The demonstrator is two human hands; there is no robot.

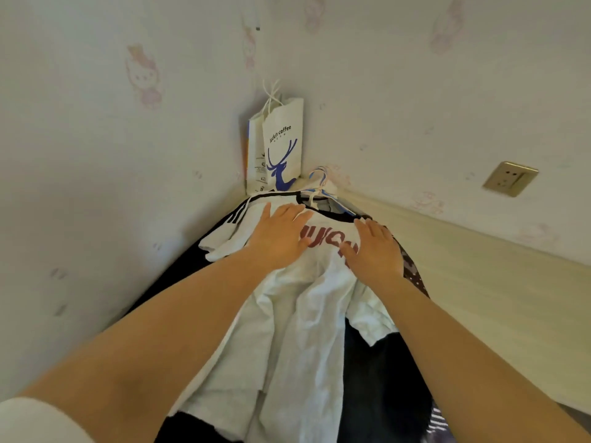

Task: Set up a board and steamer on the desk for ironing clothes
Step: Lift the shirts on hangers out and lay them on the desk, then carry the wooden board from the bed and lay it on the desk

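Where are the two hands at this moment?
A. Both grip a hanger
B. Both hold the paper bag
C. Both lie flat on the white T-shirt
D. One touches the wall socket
C: the left hand and the right hand rest open, palms down, on the white T-shirt, over its red lettering.

A single head-worn camera looks forward and steeply down, close over the desk (479,282). It faces a room corner at twelve o'clock.

The white shirt (297,330) hides most of the dark clothes (377,372) beneath it.
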